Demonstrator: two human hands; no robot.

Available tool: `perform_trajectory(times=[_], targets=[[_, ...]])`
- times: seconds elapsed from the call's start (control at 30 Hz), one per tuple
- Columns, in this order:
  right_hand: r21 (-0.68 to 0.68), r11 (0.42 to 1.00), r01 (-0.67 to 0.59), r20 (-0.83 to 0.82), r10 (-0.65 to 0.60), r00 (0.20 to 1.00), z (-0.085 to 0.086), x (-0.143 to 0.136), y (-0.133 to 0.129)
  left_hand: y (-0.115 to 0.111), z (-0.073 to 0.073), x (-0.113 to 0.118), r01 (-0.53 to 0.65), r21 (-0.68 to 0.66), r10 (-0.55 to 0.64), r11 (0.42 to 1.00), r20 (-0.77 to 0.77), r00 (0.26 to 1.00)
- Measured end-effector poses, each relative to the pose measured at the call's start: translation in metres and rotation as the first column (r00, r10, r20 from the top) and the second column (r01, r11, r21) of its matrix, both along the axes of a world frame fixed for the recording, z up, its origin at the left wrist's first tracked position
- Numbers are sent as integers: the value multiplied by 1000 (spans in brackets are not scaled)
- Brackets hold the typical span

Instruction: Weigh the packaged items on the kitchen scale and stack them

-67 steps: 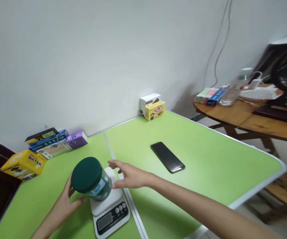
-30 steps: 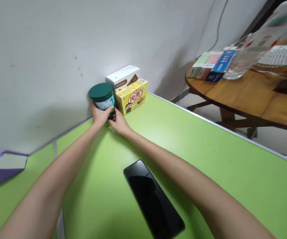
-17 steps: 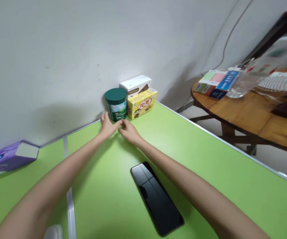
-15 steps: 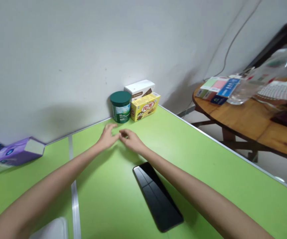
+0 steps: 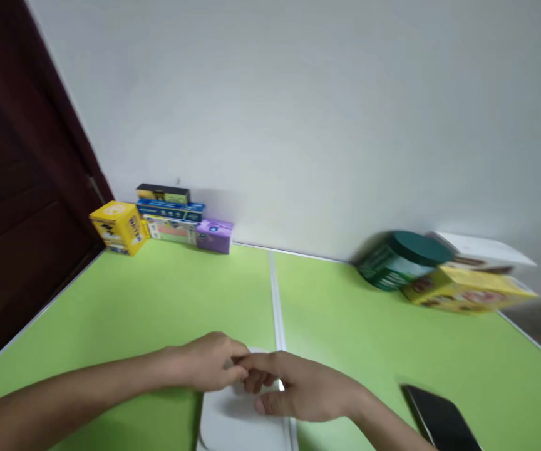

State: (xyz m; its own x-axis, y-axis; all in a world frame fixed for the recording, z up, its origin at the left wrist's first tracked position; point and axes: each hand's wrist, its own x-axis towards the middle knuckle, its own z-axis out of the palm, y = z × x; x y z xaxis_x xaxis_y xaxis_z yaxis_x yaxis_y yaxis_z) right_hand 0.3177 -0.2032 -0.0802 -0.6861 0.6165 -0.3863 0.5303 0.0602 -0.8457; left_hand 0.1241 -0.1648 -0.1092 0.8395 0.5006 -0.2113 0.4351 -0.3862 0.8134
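Head view. Hands, two: left hand, fingers loosely bent; right hand, half open, thumb apart; neither seen gripping anything, both over the scale, contact unclear. White scale, one: toward the near edge of the counter, probably laid flat there for easy reach. Cartons, far left corner: at least five, seemingly backed to the wall for support. Far right: green jar, one, lid up; yellow box, one; white box, one. Phone, one, flat.
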Motion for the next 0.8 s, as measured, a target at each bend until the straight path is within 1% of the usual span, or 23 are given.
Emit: perform_trajectory(times=[0.07,0.13,0.17,0.23,0.27,0.3,0.33,0.37,0.43,0.47,0.5,0.53,0.6,0.67,0.73,0.77,0.8], targets=[[32,999,27,-9,-27,1000,-1,-26,22,13,-6,-30,-192,-14,193,981,92,977],[50,994,99,3,-100,995,-6,-48,44,28,-15,-55,-384,10,377,923,167,911],[52,989,136,17,-137,990,-10,-57,55,35,-20,-66,-457,23,444,889,196,874],[88,978,189,57,-194,979,-20,-72,78,50,-30,-84,-552,29,531,834,234,815],[142,968,207,78,-220,972,-25,-78,90,57,-35,-90,-576,17,555,817,249,794],[225,948,224,103,-252,962,-30,-83,102,64,-39,-95,-592,-3,572,806,262,777],[330,912,245,127,-300,946,-35,-86,115,72,-42,-98,-604,-23,586,797,272,763],[441,856,269,143,-363,921,-39,-88,129,80,-46,-100,-614,-40,598,788,283,750],[618,709,340,117,-511,852,-47,-87,156,99,-52,-98,-630,-69,617,774,306,725],[669,639,379,87,-574,814,-51,-85,170,111,-54,-95,-641,-80,629,764,317,710],[699,583,415,54,-621,782,-54,-82,182,123,-57,-91,-655,-92,644,750,329,691],[713,542,445,26,-654,756,-57,-78,193,136,-60,-86,-670,-105,660,735,340,670],[711,499,495,-13,-695,719,-63,-71,210,161,-66,-75,-705,-132,696,697,357,622],[676,465,571,-55,-741,669,-70,-63,221,184,-72,-64,-735,-161,732,658,366,575],[595,430,679,-102,-797,595,-79,-57,228,200,-79,-52,-755,-192,760,627,366,538],[543,425,725,-114,-817,565,-84,-55,230,206,-82,-46,-760,-207,770,616,363,526],[490,431,758,-120,-828,548,-89,-53,233,210,-85,-41,-761,-222,776,610,361,518]])
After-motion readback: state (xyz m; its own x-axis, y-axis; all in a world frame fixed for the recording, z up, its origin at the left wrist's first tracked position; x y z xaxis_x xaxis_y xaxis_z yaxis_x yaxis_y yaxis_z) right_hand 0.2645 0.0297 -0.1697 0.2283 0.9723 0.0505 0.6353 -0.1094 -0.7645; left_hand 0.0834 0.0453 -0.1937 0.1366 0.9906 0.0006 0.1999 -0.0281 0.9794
